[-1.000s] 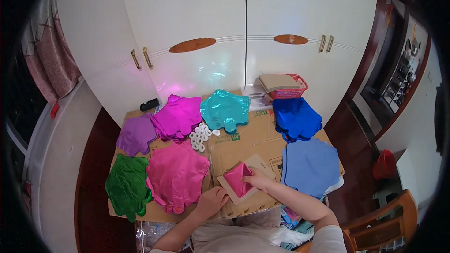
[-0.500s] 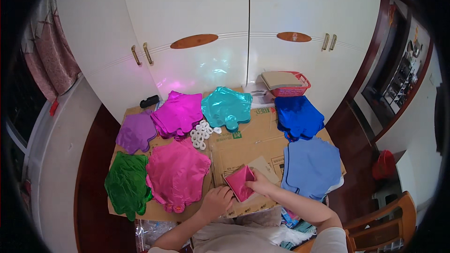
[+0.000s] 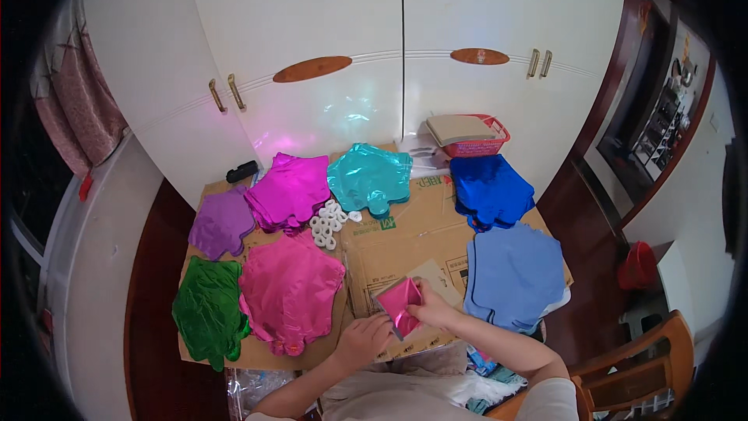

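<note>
A folded square of shiny pink foil (image 3: 396,304) with a greyish edge is tilted up over a beige card (image 3: 432,274) at the near middle of the cardboard. My right hand (image 3: 431,309) pinches its right side between thumb and fingers. At its lower left edge, my left hand (image 3: 367,340) has bent fingers closed against the rim; its fingertips are partly hidden. To the left spreads a stack of flat pink foil sheets (image 3: 292,288), similar in colour to the folded piece. Light blue sheets (image 3: 516,277) are stacked right of my right hand.
Around the cardboard (image 3: 397,245) lie foil stacks in green (image 3: 206,308), purple (image 3: 220,222), magenta (image 3: 288,191), teal (image 3: 370,175) and dark blue (image 3: 492,191). Several white rings (image 3: 327,226) sit together. A red basket (image 3: 479,148) stands behind, against white cabinets. A wooden chair (image 3: 639,366) is near right.
The pink folded foil has tilted, its lower edge now turned more toward my left fingers. My left hand has moved slightly right, against that edge. The whole view has shifted a little.
</note>
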`<act>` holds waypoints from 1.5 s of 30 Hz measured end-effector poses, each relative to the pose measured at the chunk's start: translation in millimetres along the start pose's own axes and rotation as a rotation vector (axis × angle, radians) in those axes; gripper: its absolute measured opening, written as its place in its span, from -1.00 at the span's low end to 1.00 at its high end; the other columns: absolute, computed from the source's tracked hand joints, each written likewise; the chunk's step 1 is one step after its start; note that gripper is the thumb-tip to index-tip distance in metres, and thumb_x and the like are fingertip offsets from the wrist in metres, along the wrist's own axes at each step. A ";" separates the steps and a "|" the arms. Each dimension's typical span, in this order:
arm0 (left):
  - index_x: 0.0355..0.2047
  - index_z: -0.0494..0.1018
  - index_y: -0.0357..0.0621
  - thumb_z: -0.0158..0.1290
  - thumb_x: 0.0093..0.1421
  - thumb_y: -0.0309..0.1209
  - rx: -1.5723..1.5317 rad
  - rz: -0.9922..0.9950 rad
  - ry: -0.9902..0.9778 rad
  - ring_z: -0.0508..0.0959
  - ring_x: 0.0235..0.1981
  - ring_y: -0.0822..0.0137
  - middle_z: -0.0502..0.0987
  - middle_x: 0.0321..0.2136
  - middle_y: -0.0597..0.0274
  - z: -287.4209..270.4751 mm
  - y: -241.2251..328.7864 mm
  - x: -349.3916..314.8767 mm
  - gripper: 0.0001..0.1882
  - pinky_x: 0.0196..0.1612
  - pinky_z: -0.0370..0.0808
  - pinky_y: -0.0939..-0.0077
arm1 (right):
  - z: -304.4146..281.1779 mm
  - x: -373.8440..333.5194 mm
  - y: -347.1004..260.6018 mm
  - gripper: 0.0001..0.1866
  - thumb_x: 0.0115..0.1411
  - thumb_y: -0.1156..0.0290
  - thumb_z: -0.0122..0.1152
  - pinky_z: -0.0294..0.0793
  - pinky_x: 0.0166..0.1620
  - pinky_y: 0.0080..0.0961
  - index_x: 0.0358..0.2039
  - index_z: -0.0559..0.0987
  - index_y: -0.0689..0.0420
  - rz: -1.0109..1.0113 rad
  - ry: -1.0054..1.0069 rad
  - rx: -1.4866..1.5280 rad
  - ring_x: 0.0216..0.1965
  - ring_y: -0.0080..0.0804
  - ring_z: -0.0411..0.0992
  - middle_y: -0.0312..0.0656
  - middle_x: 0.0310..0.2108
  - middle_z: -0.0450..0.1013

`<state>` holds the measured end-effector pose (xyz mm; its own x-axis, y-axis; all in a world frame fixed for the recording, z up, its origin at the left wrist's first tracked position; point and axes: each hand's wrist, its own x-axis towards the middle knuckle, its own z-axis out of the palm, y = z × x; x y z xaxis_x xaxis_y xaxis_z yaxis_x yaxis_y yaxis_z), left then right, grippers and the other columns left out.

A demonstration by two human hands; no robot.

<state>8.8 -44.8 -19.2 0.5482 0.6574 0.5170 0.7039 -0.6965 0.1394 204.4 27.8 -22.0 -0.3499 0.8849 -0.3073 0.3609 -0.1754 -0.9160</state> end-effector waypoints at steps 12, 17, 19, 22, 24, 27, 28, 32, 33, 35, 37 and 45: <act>-0.04 0.35 0.07 0.01 0.03 -0.07 -0.075 0.132 -0.353 0.19 0.12 0.09 0.27 0.05 0.12 -17.0 -19.8 14.4 -0.52 0.12 0.09 -0.01 | -39.0 -10.6 -42.6 -0.32 0.10 0.04 0.00 0.21 0.06 -0.15 0.14 0.12 0.12 -0.586 -0.006 -1.171 0.13 -0.10 0.14 0.10 0.11 0.14; 0.01 0.31 0.18 -0.01 0.04 -0.02 -0.077 0.177 -0.418 0.16 0.15 0.09 0.25 0.07 0.22 -15.9 -29.2 16.5 -0.49 0.10 0.08 -0.12 | -58.9 9.1 -2.2 -0.32 0.15 -0.08 -0.16 -0.21 0.25 -0.14 0.21 0.07 0.00 -0.781 -0.178 -1.193 0.28 -0.21 -0.15 -0.17 0.26 -0.09; 0.02 0.30 0.21 -0.02 0.05 -0.01 -0.064 0.204 -0.460 0.14 0.16 0.09 0.24 0.08 0.26 -14.4 -34.2 16.6 -0.49 0.11 0.06 -0.12 | -60.5 10.8 -0.4 -0.28 0.13 -0.13 -0.18 -0.27 0.26 -0.15 0.22 0.06 0.00 -0.778 -0.224 -1.186 0.29 -0.22 -0.18 -0.19 0.26 -0.10; 0.04 0.28 0.24 -0.04 0.06 0.01 -0.087 0.249 -0.488 0.12 0.17 0.08 0.22 0.10 0.31 -14.3 -41.3 21.0 -0.49 0.12 0.04 -0.13 | -63.2 16.1 0.5 -0.23 0.08 -0.20 -0.18 -0.25 0.26 -0.14 0.21 0.08 0.00 -0.811 -0.248 -1.201 0.29 -0.24 -0.18 -0.19 0.26 -0.08; 0.03 0.29 0.25 -0.05 0.07 0.01 -0.082 0.262 -0.482 0.15 0.15 0.09 0.23 0.09 0.30 -15.8 -42.3 21.9 -0.50 0.11 0.07 -0.10 | -61.9 17.4 0.0 -0.20 0.06 -0.23 -0.18 -0.25 0.26 -0.13 0.21 0.07 -0.01 -0.826 -0.260 -1.219 0.29 -0.24 -0.19 -0.20 0.26 -0.10; 0.02 0.30 0.26 -0.05 0.08 0.00 -0.085 0.292 -0.483 0.17 0.13 0.10 0.24 0.07 0.30 -16.6 -44.4 25.3 -0.52 0.11 0.09 -0.06 | -63.1 20.1 -1.4 -0.22 0.07 -0.23 -0.20 -0.25 0.26 -0.13 0.21 0.08 -0.05 -0.824 -0.290 -1.215 0.29 -0.24 -0.18 -0.20 0.26 -0.10; 0.01 0.30 0.26 -0.05 0.08 -0.01 -0.089 0.305 -0.484 0.17 0.13 0.10 0.25 0.07 0.30 -15.9 -44.5 26.5 -0.53 0.12 0.09 -0.05 | -62.9 22.2 -1.8 -0.24 0.07 -0.20 -0.17 -0.25 0.25 -0.12 0.21 0.08 -0.05 -0.818 -0.288 -1.223 0.29 -0.22 -0.19 -0.21 0.27 -0.12; 0.01 0.31 0.26 -0.04 0.08 -0.05 -0.049 0.325 -0.462 0.19 0.11 0.10 0.26 0.05 0.30 -14.3 -43.7 28.2 -0.55 0.13 0.08 0.00 | -59.6 31.2 1.9 -0.30 0.09 -0.10 -0.08 -0.20 0.25 -0.11 0.19 0.12 -0.07 -0.825 -0.222 -1.174 0.28 -0.18 -0.17 -0.23 0.27 -0.11; 0.00 0.31 0.26 -0.04 0.08 -0.06 -0.040 0.319 -0.455 0.19 0.11 0.10 0.26 0.05 0.30 -14.2 -42.4 26.9 -0.55 0.14 0.08 0.01 | -58.3 31.9 0.5 -0.32 0.09 -0.08 -0.07 -0.18 0.25 -0.12 0.19 0.14 -0.07 -0.835 -0.195 -1.141 0.28 -0.19 -0.16 -0.24 0.26 -0.09; 0.00 0.32 0.25 -0.03 0.08 -0.07 -0.030 0.307 -0.445 0.19 0.10 0.11 0.26 0.05 0.30 -15.3 -41.1 25.8 -0.56 0.13 0.09 0.02 | -59.4 30.9 -2.7 -0.33 0.09 -0.05 -0.05 -0.15 0.24 -0.14 0.17 0.17 -0.05 -0.852 -0.178 -1.003 0.28 -0.20 -0.14 -0.24 0.25 -0.04; -0.01 0.32 0.25 -0.03 0.07 -0.08 -0.038 0.293 -0.438 0.20 0.10 0.11 0.26 0.05 0.30 -15.6 -39.2 24.8 -0.56 0.12 0.11 0.04 | -61.7 24.7 -5.4 -0.33 0.08 -0.04 -0.03 -0.14 0.24 -0.16 0.17 0.18 -0.03 -0.843 -0.231 -0.980 0.27 -0.21 -0.12 -0.24 0.24 0.00; -0.09 0.37 0.24 -0.02 0.03 -0.23 0.030 0.288 -0.359 0.29 0.01 0.19 0.35 -0.11 0.26 -21.1 -29.9 27.4 -0.63 -0.01 0.24 0.23 | -69.6 16.0 -3.3 -0.13 -0.06 -0.19 -0.01 -0.27 0.25 -0.09 0.22 0.06 -0.05 -0.816 -0.348 -1.163 0.29 -0.21 -0.19 -0.30 0.26 -0.05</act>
<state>-6.7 -12.0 8.6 0.8413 0.5002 0.2050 0.5099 -0.8602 0.0061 257.8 72.6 -6.0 -0.9208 0.3897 -0.0160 0.3852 0.9022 -0.1941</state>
